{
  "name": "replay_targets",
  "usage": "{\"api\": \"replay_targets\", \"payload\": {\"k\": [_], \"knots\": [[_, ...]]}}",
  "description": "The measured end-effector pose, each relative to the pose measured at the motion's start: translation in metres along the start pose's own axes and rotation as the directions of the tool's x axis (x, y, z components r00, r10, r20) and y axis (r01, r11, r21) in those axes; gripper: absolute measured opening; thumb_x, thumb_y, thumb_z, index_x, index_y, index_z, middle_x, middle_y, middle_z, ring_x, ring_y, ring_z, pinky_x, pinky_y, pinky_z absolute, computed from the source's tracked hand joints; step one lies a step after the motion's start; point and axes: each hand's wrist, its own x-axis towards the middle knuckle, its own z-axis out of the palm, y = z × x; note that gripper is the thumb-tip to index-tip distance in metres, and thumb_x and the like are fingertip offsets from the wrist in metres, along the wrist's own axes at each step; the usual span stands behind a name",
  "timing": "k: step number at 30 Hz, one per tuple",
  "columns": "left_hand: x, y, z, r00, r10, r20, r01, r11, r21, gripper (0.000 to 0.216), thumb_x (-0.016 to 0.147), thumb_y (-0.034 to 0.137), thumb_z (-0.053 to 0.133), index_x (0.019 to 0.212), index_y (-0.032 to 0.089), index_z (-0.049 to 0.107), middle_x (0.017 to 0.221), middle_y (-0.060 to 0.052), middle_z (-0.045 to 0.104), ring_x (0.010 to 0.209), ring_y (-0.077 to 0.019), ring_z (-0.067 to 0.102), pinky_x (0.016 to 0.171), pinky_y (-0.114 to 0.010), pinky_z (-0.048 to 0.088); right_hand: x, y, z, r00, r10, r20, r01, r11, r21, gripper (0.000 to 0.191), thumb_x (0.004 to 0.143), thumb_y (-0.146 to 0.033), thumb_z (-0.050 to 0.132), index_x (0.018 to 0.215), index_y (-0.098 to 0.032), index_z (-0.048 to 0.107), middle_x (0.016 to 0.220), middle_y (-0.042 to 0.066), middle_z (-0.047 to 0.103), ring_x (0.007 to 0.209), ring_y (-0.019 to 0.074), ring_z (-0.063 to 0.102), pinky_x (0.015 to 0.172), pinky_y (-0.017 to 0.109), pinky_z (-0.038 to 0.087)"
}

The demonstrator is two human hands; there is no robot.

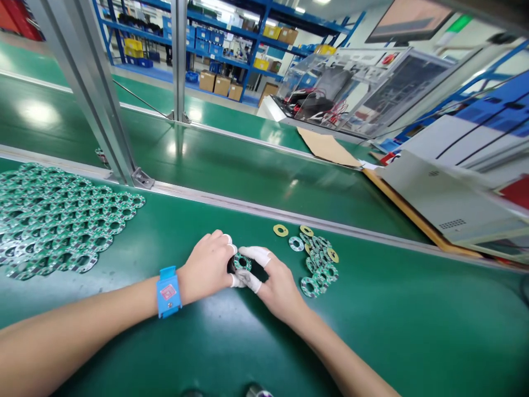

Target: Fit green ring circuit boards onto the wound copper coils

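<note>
My left hand (209, 264) and my right hand (275, 278) meet over the green bench, both pinching one small ring-shaped green circuit board (242, 262) with a dark round part behind it. White finger cots cover the fingertips of both hands. A blue wrist strap (168, 291) circles my left wrist. Just right of my right hand lies a small heap of ring boards (319, 264), some green, some yellow.
A large spread of green ring boards (58, 218) covers the bench at the left. An aluminium post (93, 94) stands behind it. A conveyor belt (248, 171) runs beyond the rail. White equipment (450, 198) and a wooden board sit at the right.
</note>
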Motion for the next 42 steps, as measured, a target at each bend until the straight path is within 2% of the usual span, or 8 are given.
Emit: {"api": "replay_targets", "payload": {"k": [3, 6, 10, 13, 18, 28, 34, 42], "knots": [[-0.008, 0.007, -0.011, 0.995, 0.101, -0.018, -0.102, 0.994, -0.043, 0.032, 0.072, 0.029, 0.068, 0.097, 0.013, 0.057, 0.096, -0.007, 0.054, 0.094, -0.0234, 0.047, 0.082, -0.035, 0.044, 0.001, 0.0, -0.002, 1.0, 0.024, 0.006, -0.024, 1.0, 0.007, 0.028, 0.085, -0.031, 0.054, 0.111, -0.023, 0.058, 0.105, 0.008, 0.064, 0.096, 0.0244, 0.059, 0.081, 0.039, 0.049], [-0.016, 0.014, -0.01, 0.969, 0.246, 0.018, -0.247, 0.967, 0.06, 0.016, 0.082, 0.006, 0.049, 0.093, 0.012, 0.058, 0.095, -0.008, 0.056, 0.092, -0.0204, 0.05, 0.082, -0.033, 0.047, 0.001, 0.002, -0.007, 0.999, 0.015, 0.051, -0.019, 0.997, 0.076, 0.031, 0.084, -0.031, 0.055, 0.114, -0.022, 0.056, 0.109, 0.009, 0.062, 0.1, 0.0246, 0.058, 0.086, 0.041, 0.048], [-0.018, 0.019, 0.001, 0.928, 0.366, 0.066, -0.37, 0.893, 0.256, 0.018, 0.084, 0.004, 0.044, 0.081, 0.009, 0.061, 0.084, -0.009, 0.059, 0.087, -0.0232, 0.054, 0.077, -0.036, 0.05, 0.002, 0.006, -0.014, 0.987, -0.007, 0.159, -0.033, 0.968, 0.248, 0.037, 0.083, -0.025, 0.056, 0.119, -0.02, 0.051, 0.118, 0.01, 0.058, 0.109, 0.0229, 0.054, 0.094, 0.041, 0.044], [-0.019, 0.019, 0.007, 0.905, 0.424, 0.034, -0.41, 0.849, 0.333, 0.016, 0.082, 0.005, 0.047, 0.08, 0.008, 0.063, 0.083, -0.011, 0.06, 0.09, -0.0258, 0.056, 0.076, -0.037, 0.051, 0.003, 0.008, -0.013, 0.986, 0.04, 0.162, -0.087, 0.95, 0.3, 0.033, 0.081, -0.019, 0.055, 0.115, -0.019, 0.053, 0.115, 0.009, 0.06, 0.107, 0.0223, 0.055, 0.094, 0.041, 0.043], [-0.022, 0.021, 0.009, 0.89, 0.455, 0.004, -0.418, 0.815, 0.401, 0.019, 0.083, 0.004, 0.044, 0.088, 0.006, 0.063, 0.09, -0.016, 0.062, 0.099, -0.0283, 0.055, 0.08, -0.039, 0.05, 0.004, 0.007, -0.008, 0.987, 0.112, 0.114, -0.144, 0.935, 0.323, 0.033, 0.075, -0.013, 0.058, 0.107, -0.02, 0.057, 0.107, 0.007, 0.062, 0.1, 0.0223, 0.057, 0.091, 0.041, 0.044], [-0.017, 0.019, 0.0, 0.887, 0.446, 0.117, -0.453, 0.793, 0.407, 0.016, 0.08, 0.003, 0.048, 0.079, 0.009, 0.063, 0.081, -0.011, 0.061, 0.084, -0.0251, 0.057, 0.069, -0.035, 0.053, 0.007, 0.004, -0.008, 0.986, 0.14, 0.089, -0.157, 0.959, 0.236, 0.038, 0.066, -0.006, 0.061, 0.101, -0.021, 0.062, 0.087, 0.003, 0.061, 0.081, 0.0199, 0.056, 0.079, 0.038, 0.046], [-0.018, 0.018, 0.004, 0.892, 0.448, 0.054, -0.431, 0.81, 0.397, 0.016, 0.08, 0.002, 0.048, 0.079, 0.009, 0.062, 0.079, -0.01, 0.06, 0.082, -0.024, 0.057, 0.071, -0.035, 0.053, 0.003, 0.009, -0.009, 0.989, 0.071, 0.126, -0.108, 0.942, 0.317, 0.035, 0.076, -0.014, 0.058, 0.111, -0.02, 0.056, 0.107, 0.007, 0.06, 0.102, 0.0219, 0.054, 0.092, 0.041, 0.041], [-0.021, 0.019, 0.011, 0.871, 0.491, -0.029, -0.43, 0.789, 0.438, 0.019, 0.081, 0.002, 0.045, 0.082, 0.005, 0.064, 0.086, -0.016, 0.063, 0.093, -0.0289, 0.059, 0.076, -0.038, 0.053, 0.004, 0.01, -0.007, 0.988, 0.085, 0.132, -0.119, 0.955, 0.273, 0.035, 0.075, -0.015, 0.059, 0.11, -0.019, 0.056, 0.105, 0.008, 0.06, 0.099, 0.0233, 0.054, 0.09, 0.043, 0.043]]}}
